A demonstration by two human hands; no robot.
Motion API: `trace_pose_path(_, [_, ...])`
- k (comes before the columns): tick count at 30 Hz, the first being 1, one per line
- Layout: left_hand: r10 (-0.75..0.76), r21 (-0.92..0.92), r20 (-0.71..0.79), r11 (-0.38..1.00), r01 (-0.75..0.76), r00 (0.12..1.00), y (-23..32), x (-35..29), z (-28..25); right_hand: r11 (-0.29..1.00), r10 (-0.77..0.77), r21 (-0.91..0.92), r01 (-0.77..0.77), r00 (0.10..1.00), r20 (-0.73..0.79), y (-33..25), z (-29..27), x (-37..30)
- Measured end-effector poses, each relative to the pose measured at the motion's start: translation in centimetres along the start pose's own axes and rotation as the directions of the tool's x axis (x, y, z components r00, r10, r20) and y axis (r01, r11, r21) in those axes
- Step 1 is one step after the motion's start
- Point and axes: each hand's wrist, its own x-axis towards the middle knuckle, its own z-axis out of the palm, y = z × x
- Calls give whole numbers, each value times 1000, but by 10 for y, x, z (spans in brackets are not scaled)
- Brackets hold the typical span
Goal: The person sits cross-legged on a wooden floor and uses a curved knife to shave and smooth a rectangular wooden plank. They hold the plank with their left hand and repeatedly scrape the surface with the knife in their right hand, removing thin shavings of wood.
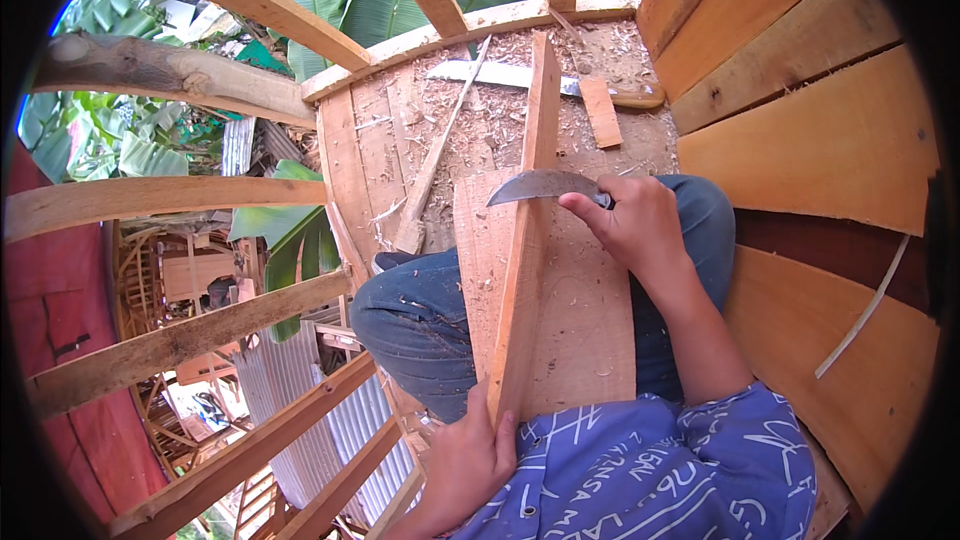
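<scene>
My right hand (640, 225) grips the handle of a knife with a broad curved blade (543, 185). The blade lies across the upper edge of a long wooden bar (522, 260), pointing left. At the bar's near end, my left hand (475, 460) is wrapped around the wood close to my body. Under the bar a wide flat board (585, 325) rests over my lap, between my bent knees. The bar stands on its narrow side and runs away from me, its far end over the shavings.
A long blade with a wooden handle (637, 98) lies on the plank floor among shavings, beside a small wooden block (601, 112). A slender stick (440, 160) lies to the left. Spaced wooden slats (190, 325) line the left; a plank wall (800, 150) rises at right.
</scene>
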Motion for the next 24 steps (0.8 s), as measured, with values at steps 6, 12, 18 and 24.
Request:
trace_pose_path(6, [-34, 0, 23, 999, 34, 999, 3, 3, -4, 1000, -21, -3, 21, 1000, 18, -3, 8, 18])
trace_pose_path(12, [52, 30, 15, 998, -52, 999, -2, 2, 3, 968, 245, 68, -240, 966, -80, 32, 12, 73])
trace_pose_path(18, [21, 55, 25, 998, -22, 999, 4, 4, 0, 955, 253, 187, -230, 961, -112, 52, -6, 90])
trace_pose_path(24, [40, -1, -11, 999, -40, 999, -4, 5, 3, 974, 78, 213, -74, 997, -10, 14, -4, 27])
